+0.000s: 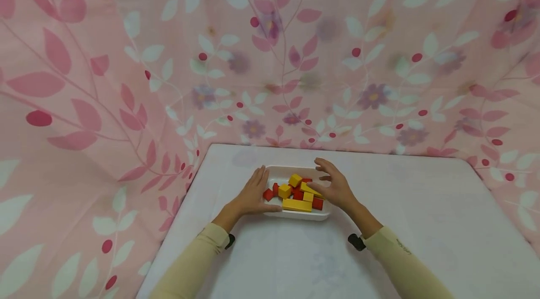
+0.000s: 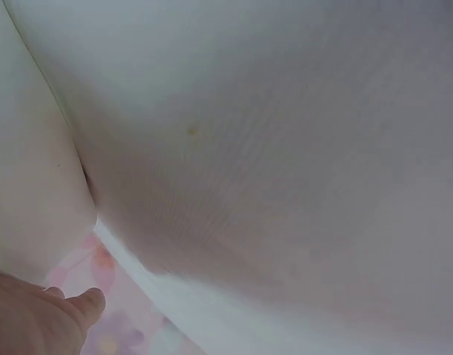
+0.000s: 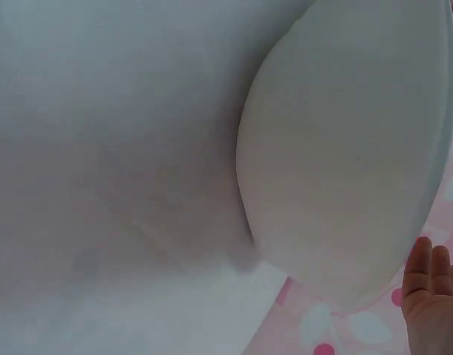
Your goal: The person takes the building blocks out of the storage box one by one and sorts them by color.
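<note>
Blocks [image 1: 297, 205] in red and yellow lie in a loose heap inside a white tray [image 1: 295, 216]. A long yellow block lies along the tray's near side, two yellow cubes [image 1: 284, 190] sit farther left and far, and a red block [image 1: 318, 203] is near the right end. At the left end, the left hand [image 1: 251, 196] lies along the tray with its fingers straight and its thumb along the near rim; its grip is spread, not clamped. At the right end, the right hand [image 1: 337, 190] has its thumb and fingers apart, the thumb reaching over the blocks; whether it touches one, I cannot tell. Both wrists carry dark devices [image 1: 356, 242] below pale yellow sleeves [image 1: 405, 261]. The tray stands on a white desk [image 1: 422, 224], toward its far edge. Beyond hangs pink cloth [image 1: 320, 78] with leaves, berries and purple flowers.
</note>
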Available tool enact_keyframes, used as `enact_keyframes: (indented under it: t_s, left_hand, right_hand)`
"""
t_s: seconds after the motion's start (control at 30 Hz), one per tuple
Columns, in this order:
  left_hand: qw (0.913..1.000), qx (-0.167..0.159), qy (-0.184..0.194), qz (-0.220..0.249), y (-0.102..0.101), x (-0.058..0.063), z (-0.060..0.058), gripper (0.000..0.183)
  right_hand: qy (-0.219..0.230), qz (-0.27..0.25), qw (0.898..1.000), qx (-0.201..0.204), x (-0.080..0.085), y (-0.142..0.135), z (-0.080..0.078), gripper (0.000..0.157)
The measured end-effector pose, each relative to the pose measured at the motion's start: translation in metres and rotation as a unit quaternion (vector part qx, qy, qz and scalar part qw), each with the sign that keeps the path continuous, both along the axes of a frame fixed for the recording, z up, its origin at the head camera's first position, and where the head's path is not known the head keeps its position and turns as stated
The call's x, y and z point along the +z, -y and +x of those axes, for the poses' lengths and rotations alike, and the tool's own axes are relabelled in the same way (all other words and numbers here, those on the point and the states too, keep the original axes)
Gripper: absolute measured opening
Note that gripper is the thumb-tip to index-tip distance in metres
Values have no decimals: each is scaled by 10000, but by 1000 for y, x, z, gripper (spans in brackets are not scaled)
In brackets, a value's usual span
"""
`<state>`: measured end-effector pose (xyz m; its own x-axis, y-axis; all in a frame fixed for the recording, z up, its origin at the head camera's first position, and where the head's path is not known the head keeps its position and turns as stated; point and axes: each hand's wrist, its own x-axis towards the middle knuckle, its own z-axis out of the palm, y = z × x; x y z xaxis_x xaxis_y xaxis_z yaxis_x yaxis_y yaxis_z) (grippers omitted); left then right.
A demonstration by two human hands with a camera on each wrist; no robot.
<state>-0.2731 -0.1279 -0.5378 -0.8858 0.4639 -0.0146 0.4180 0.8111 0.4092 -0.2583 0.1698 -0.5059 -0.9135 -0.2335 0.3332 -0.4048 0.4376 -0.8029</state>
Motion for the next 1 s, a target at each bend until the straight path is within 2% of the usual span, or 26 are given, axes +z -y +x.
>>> enact_keyframes:
  t_s: [0.2, 0.47, 0.6, 1.0]
  left_hand:
    - [9996, 123, 163, 208, -4, 1, 0, 135]
    - [9991, 138, 158, 362, -2, 0, 1, 134]
    - [9989, 145, 147, 410, 0, 0, 1, 133]
    - [9982, 35, 124, 591, 0, -1, 2, 130]
  right_hand:
    - [571, -202, 9982, 14, -4, 9, -1, 75]
    - [837, -656, 9940, 268, -8, 18, -9, 65]
    - [1122, -543, 9919, 249, -13, 24, -13, 64]
    - [1436, 172, 9892, -248, -20, 38, -22, 61]
